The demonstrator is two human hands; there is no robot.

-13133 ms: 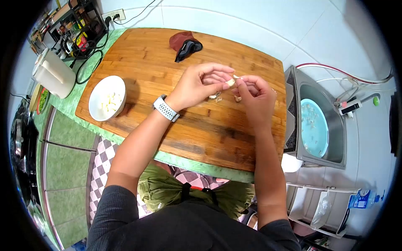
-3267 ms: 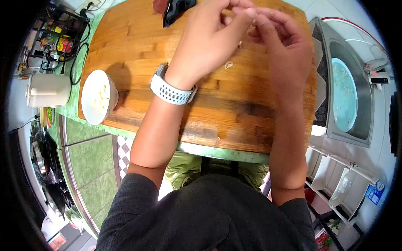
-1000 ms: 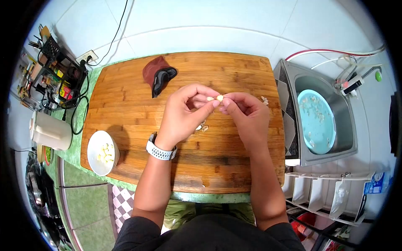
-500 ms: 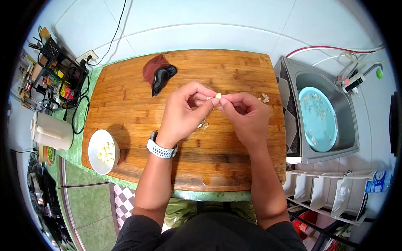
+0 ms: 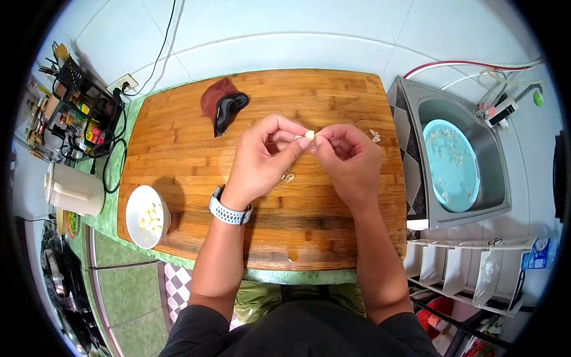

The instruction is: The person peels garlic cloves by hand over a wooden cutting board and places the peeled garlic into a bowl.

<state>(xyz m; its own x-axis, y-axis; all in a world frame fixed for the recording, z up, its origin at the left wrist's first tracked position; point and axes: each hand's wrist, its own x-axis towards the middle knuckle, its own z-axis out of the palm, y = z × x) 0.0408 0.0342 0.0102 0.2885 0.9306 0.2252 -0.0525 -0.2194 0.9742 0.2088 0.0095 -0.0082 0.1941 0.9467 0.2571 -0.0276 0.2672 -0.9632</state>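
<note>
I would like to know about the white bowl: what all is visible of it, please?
The bowl is round, white and smooth, perhaps ceramic or plastic, with a plain rim and sloping wall; no handle shows. It seems to stand upright, near the left edge of the wooden board. Pale cloves lie inside, covering part of its bottom. Its underside is hidden. The left hand and right hand do not touch it.

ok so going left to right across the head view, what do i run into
Cream pitcher → white bowl → maroon-and-black cloth item → left hand → garlic clove → right hand → light-blue basin
</note>
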